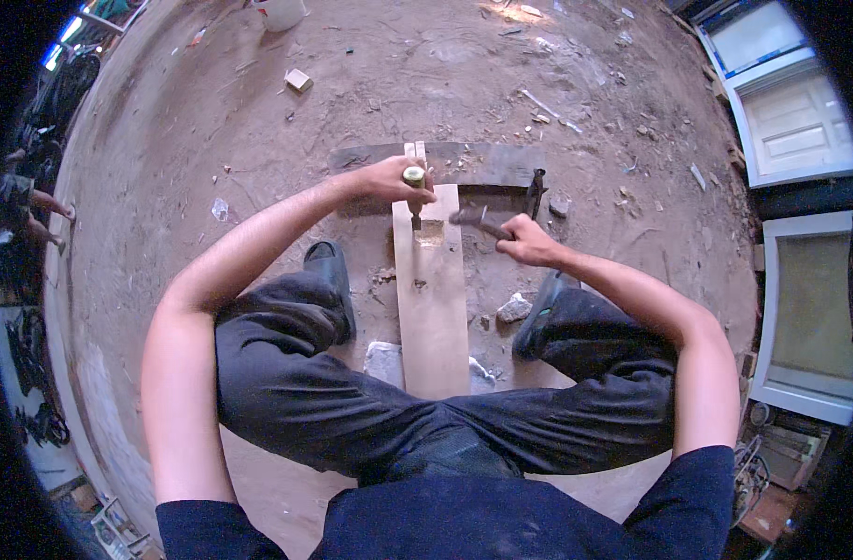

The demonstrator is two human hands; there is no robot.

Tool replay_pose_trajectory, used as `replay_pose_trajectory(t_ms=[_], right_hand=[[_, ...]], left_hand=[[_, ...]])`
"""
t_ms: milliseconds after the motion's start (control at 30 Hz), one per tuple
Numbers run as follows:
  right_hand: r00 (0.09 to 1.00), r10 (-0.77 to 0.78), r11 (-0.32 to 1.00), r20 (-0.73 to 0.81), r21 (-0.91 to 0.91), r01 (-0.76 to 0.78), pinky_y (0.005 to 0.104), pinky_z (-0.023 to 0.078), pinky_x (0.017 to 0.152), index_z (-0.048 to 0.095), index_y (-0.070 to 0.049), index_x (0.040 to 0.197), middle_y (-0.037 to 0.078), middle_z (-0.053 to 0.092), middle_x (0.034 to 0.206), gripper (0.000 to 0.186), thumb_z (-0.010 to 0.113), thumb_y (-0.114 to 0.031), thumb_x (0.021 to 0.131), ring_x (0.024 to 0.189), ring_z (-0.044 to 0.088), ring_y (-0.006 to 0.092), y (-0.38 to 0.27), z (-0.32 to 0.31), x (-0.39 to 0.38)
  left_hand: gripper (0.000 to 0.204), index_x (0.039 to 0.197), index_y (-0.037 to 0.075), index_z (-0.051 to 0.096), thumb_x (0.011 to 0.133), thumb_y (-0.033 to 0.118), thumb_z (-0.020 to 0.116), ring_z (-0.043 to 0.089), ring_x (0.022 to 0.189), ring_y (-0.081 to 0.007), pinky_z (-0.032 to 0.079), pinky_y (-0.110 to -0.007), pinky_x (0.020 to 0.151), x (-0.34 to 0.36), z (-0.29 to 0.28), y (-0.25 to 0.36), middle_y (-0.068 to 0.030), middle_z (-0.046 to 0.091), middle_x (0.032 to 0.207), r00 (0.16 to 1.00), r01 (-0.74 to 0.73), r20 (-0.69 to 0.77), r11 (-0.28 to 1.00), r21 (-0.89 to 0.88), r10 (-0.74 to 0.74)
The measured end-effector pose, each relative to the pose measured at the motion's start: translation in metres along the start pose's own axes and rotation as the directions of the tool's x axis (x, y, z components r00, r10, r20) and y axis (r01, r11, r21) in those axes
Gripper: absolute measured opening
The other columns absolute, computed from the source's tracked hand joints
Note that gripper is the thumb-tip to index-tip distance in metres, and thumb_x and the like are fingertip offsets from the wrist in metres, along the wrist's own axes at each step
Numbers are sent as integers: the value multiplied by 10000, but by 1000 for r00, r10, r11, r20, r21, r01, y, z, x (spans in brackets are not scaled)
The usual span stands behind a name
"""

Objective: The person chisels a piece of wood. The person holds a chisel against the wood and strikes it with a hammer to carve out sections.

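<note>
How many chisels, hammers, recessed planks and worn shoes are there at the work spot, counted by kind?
Chisel: 1
Hammer: 1
Recessed plank: 1
Worn shoes: 2
Total: 5

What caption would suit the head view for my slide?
Left hand holds a chisel at a recess in a wooden board; right hand grips a hammer.

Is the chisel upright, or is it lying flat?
Nearly upright: the left hand grips the chisel with its handle end up and its blade down by the recess in the plank.
</note>
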State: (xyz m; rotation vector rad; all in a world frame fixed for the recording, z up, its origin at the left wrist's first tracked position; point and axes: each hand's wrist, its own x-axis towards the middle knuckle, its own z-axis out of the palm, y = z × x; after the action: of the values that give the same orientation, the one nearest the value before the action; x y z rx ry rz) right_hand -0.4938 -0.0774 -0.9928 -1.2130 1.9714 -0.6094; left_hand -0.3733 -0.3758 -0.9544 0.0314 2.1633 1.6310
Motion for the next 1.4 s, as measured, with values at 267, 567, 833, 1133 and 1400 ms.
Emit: replay_pose_trajectory(t_ms=[267,567,833,1133,1400], right_hand=[[973,-111,909,-203,374,182,306,283,454,521,42,638,-50,369,539,349,650,-218,832,534,359,55,-59,-38,23],[917,-130,898,-378,348,270,294,264,443,558,8,595,-74,372,523,467,675,-344,878,514,349,42,-113,-59,72],[958,-38,941,-285,312,131,307,284,470,554,13,573,-50,365,509,470,688,-360,826,524,367,70,-135,-67,83],[932,-183,970,-314,99,224,301,359,534,621,39,801,-16,440,592,323,668,-277,852,598,416,83,-125,-84,54],[967,-108,993,-232,28,117,275,332,519,593,20,870,-26,412,620,234,645,-208,888,616,389,62,-130,-91,-7]], left_hand=[[343,820,21,617,876,354,677,570,682,-101,474,-292,625,21,31,-6,-9,623,723,986,25,-159,989,-146,-48],[331,815,20,649,892,342,656,594,747,-109,495,-301,710,9,40,-24,-31,663,783,988,47,-148,998,51,-39],[337,818,24,653,909,348,630,524,693,-84,464,-299,647,-12,33,-20,-19,618,703,968,19,-251,992,121,12],[436,655,45,516,909,383,620,411,621,-92,389,-322,567,-3,45,-18,12,437,598,970,-41,-237,997,59,54],[396,633,41,531,799,329,746,417,568,-67,378,-310,523,35,64,-14,34,443,547,951,-169,-267,985,-42,152]])
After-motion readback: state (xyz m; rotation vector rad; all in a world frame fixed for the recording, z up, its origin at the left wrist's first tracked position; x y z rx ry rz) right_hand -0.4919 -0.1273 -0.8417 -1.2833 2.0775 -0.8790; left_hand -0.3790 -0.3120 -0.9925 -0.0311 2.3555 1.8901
